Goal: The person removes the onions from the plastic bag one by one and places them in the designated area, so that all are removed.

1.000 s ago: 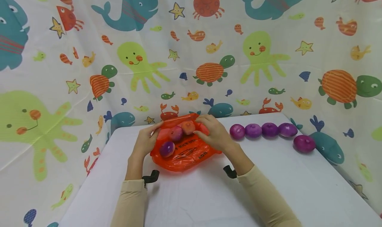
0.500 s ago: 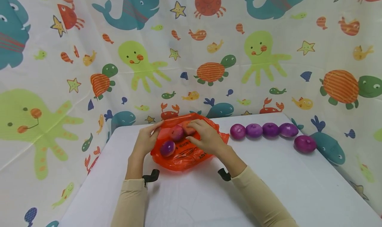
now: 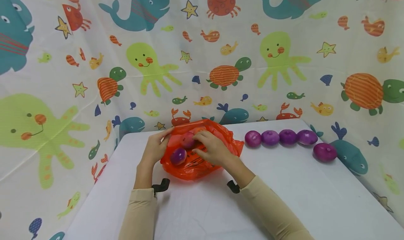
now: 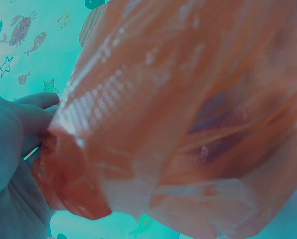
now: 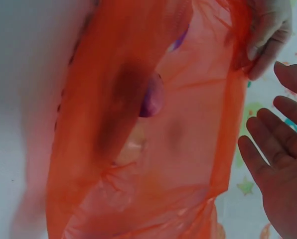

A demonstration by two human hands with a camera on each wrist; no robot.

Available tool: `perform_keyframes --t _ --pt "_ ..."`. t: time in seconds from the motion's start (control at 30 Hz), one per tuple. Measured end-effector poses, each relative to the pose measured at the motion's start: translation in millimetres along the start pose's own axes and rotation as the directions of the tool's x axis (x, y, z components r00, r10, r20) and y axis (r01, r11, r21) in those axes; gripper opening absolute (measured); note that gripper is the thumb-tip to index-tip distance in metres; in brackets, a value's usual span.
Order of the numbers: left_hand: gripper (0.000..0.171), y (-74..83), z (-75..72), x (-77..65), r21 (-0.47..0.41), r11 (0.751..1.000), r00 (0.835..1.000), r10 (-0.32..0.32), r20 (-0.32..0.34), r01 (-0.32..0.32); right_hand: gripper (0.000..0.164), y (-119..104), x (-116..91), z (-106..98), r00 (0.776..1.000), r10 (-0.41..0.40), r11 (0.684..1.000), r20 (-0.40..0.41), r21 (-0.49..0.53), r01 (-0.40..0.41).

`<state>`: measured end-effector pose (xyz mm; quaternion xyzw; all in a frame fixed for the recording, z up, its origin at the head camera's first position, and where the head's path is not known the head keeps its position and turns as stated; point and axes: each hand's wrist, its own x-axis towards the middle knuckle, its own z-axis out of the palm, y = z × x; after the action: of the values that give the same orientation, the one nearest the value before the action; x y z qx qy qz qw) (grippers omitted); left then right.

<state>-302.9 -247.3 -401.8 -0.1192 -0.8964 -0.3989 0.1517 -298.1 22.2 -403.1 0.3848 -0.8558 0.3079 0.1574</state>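
Note:
A thin orange-red plastic bag (image 3: pixel 189 172) with dark print lies with its mouth spread on the white table. In it are a purple onion (image 3: pixel 178 156) and a pinkish-looking onion (image 3: pixel 187 140) behind it; a third, orange-tinted round one (image 3: pixel 200 129) is mostly covered by the right hand. My left hand (image 3: pixel 155 147) pinches the bag's left edge between thumb and fingers, as the right wrist view also shows. Over the bag's mouth is my right hand (image 3: pixel 213 148); in the right wrist view its fingers (image 5: pixel 268 144) are straight, beside the bag's edge, holding nothing.
To the right of the bag, several purple onions (image 3: pixel 270 138) stand in a row near the table's back edge. One more purple onion (image 3: pixel 325 152) sits slightly nearer, by the right edge. A curtain (image 3: pixel 189 71) with sea-animal prints hangs behind the table (image 3: pixel 202 208).
My right hand has moved left from the bag's right rim to over its mouth. The bag's right side now spreads out further right. The left hand has kept its place.

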Motion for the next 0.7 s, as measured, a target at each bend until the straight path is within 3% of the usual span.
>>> perform_keyframes --t 0.37,0.7 --pt "0.040 -0.2 -0.8 -0.5 -0.008 1.000 1.000 -0.005 0.007 0.005 0.046 4.3 -1.0 18.5 0.994 0.045 0.999 0.096 -0.011 -0.044" --pt "0.041 0.9 0.2 -0.1 -0.007 1.000 1.000 0.001 0.008 -0.001 0.043 4.9 0.0 29.9 0.994 0.015 1.000 0.111 -0.027 -0.013"
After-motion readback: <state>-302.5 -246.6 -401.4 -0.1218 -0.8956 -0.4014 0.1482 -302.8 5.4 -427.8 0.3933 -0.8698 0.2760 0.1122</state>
